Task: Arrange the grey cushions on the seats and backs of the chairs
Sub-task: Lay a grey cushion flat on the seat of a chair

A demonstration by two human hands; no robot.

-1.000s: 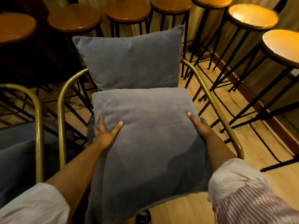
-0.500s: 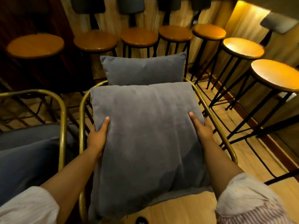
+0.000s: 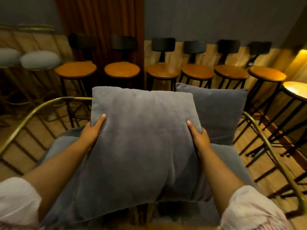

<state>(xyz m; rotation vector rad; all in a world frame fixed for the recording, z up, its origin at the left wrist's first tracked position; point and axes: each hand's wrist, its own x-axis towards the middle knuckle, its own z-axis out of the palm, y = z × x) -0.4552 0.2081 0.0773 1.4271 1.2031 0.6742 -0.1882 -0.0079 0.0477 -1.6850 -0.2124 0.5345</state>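
The person holds a large grey cushion between both hands, its face tilted up toward the camera. The left hand clamps the cushion's left edge, thumb lying on the front face and the other fingers hidden behind the fabric. The right hand grips the opposite edge in the same way, thumb on the front, fingers wrapped out of sight. The two hands are well apart, with the cushion's width between them.

Just beyond the right hand, a second grey cushion stands upright, partly covered by the held one. Below and beside the right wrist lies a grey seat pad, with another grey surface under the left forearm. A brass-coloured chair frame curves down to the outside of the right hand, and a matching brass rail arcs away past the left hand.

Farther ahead of both hands, a row of wooden bar stools with dark backrests lines the wall. The picture is somewhat blurred.
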